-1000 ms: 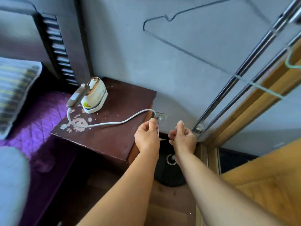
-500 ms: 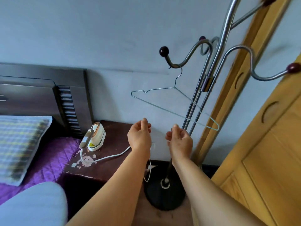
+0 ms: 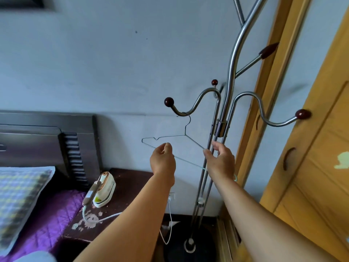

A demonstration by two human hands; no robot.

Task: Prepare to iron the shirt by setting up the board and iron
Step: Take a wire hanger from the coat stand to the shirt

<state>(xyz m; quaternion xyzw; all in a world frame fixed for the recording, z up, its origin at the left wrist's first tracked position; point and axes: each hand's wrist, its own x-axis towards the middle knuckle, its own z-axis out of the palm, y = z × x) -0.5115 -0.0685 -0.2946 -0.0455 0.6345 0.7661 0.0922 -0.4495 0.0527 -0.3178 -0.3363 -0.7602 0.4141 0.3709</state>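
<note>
A cream and gold iron (image 3: 104, 188) stands upright on the dark wooden nightstand (image 3: 132, 188). Its white cord (image 3: 102, 219) runs across the top to a wall socket (image 3: 171, 196). A rounded pale corner of the ironing board (image 3: 35, 257) shows at the bottom left. Both my hands are raised at a thin wire hanger (image 3: 170, 136) that hangs from a hook of the metal coat stand (image 3: 229, 103). My left hand (image 3: 163, 162) has its fingers curled at the hanger's lower wire; whether it grips the wire is hidden. My right hand (image 3: 220, 160) has its fingers spread at the hanger's right end.
A bed with a purple quilt (image 3: 49, 214), a checked pillow (image 3: 17, 197) and a dark headboard (image 3: 47, 140) lies on the left. A yellow wooden wardrobe (image 3: 311, 167) stands on the right. The coat stand's round black base (image 3: 188, 248) rests on the floor beside the nightstand.
My hands have risen from the wall socket up to the wire hanger, and my view has tilted upward. The iron's cord now runs to the socket with no hand on it.
</note>
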